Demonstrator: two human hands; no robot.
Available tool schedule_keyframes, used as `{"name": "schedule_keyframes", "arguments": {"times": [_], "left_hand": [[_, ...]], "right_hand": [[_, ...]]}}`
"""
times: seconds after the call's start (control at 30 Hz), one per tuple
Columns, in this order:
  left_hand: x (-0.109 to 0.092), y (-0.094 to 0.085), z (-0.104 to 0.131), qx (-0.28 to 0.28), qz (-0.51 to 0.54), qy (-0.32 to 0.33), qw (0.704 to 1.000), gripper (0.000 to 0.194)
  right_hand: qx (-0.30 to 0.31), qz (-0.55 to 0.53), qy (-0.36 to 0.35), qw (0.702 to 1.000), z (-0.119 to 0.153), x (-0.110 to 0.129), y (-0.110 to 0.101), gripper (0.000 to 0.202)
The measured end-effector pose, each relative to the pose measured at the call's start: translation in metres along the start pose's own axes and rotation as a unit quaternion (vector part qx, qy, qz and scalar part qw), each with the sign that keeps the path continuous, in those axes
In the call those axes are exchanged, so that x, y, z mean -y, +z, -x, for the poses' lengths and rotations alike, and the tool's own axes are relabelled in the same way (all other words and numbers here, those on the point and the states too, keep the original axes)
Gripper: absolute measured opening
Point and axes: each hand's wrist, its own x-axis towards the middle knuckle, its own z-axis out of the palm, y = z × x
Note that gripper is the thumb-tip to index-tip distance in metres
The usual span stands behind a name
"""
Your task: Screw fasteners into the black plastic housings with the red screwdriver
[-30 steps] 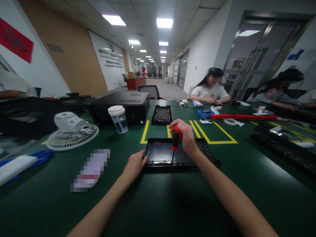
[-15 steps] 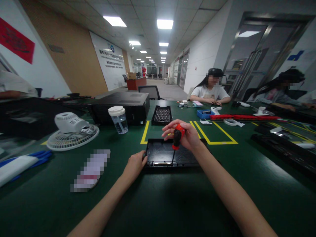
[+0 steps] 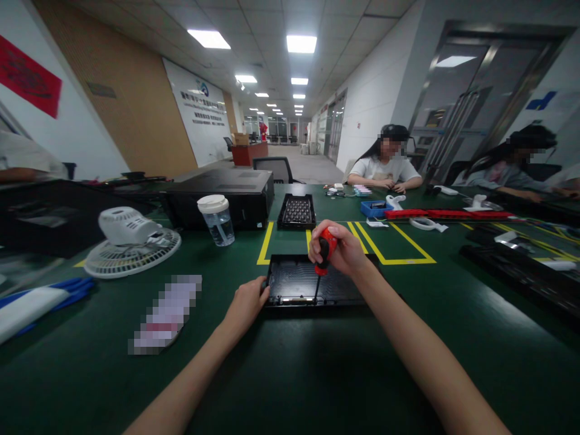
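Observation:
A shallow black rectangular panel with a raised rim lies on the green table in front of me. My left hand grips its left edge, fingers curled over the rim. Above the panel, my right hand is closed around the handle of a red and black screwdriver. The screwdriver stands nearly upright, its tip down at the panel's near edge, beside a thin light-coloured strip. Whether a screw sits under the tip is too small to make out.
Left of the panel are a blurred-out flat item, a white fan and a lidded cup. Behind stand a black case and a black tray. Right are a blue box and black frame parts. Several people sit around.
The fingers of my right hand, spread half a second ago, have curled in around the screwdriver handle. My left hand keeps its hold on the panel, which stays in place.

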Motion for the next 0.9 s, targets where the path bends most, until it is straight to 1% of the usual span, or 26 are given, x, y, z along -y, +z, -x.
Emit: {"name": "schedule_keyframes", "arguments": {"times": [0.3,0.57,0.73,0.9], "left_hand": [[-0.0023,-0.0029,0.0015,0.003,0.001,-0.004,1.0,0.035],[-0.0017,-0.0022,0.0013,-0.002,0.007,-0.002,1.0,0.035],[-0.0006,-0.0012,0.0009,-0.006,0.012,0.007,1.0,0.035],[-0.0026,-0.0037,0.002,-0.002,0.011,0.001,1.0,0.035]], "right_hand": [[-0.023,0.022,0.001,0.999,0.0,-0.0033,0.0014,0.02],[-0.02,0.03,-0.005,0.999,0.001,-0.0037,0.0032,0.015],[-0.044,0.042,-0.012,0.998,0.0014,-0.0055,0.0043,0.013],[-0.061,0.049,-0.032,0.996,0.0008,-0.0045,0.0068,0.012]]}}
